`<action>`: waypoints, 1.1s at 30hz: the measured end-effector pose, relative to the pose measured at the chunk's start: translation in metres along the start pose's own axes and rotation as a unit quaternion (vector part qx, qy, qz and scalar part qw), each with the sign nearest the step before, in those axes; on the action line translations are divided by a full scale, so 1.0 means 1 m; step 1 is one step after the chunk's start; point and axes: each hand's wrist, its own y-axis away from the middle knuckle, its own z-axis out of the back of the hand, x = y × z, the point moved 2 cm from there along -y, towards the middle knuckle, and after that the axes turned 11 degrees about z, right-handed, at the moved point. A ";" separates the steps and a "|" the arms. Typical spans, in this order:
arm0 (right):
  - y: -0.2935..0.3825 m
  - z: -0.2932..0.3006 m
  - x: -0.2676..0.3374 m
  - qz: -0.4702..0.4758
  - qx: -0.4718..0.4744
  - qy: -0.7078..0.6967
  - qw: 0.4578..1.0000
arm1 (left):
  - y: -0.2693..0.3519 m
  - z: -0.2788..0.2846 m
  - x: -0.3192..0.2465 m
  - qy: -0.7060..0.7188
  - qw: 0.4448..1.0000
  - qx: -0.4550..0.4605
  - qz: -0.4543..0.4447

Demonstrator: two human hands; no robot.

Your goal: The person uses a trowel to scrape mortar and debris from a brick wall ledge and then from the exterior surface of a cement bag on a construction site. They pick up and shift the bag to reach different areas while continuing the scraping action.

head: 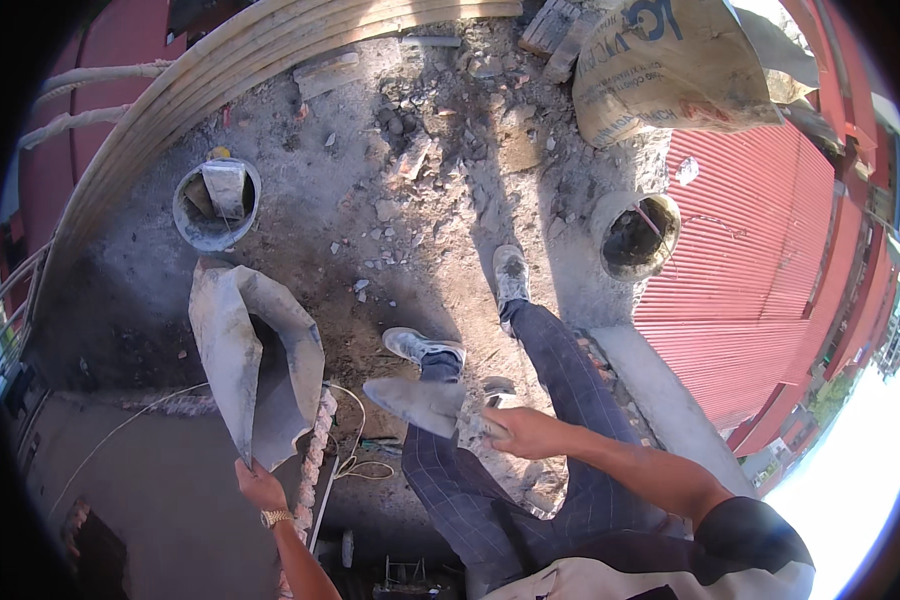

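My left hand point(261, 487), with a metal-band wristwatch above it, pinches the lower rim of an open cement-type paper sack point(229, 330). The sack gapes, and its dark inside shows no clear contents. In my right hand point(523, 433) is the handle of a mason's trowel point(412, 401). The trowel's grey, mortar-stained blade points left, apart from the sack and above my leg.
Left stands a bucket point(216, 238) with blocks or tools inside; right, another bucket point(613, 259) sits by the roof edge. Rubble point(420, 161) covers the ground. A printed cement sack point(667, 75) stands at upper right, beyond it a red corrugated roof point(742, 277). A cord point(364, 420) lies near my leg.
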 end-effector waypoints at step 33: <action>-0.004 0.197 -0.276 -0.193 -0.496 0.085 0.842 | -0.022 -0.168 -0.287 0.003 0.970 0.193 -0.146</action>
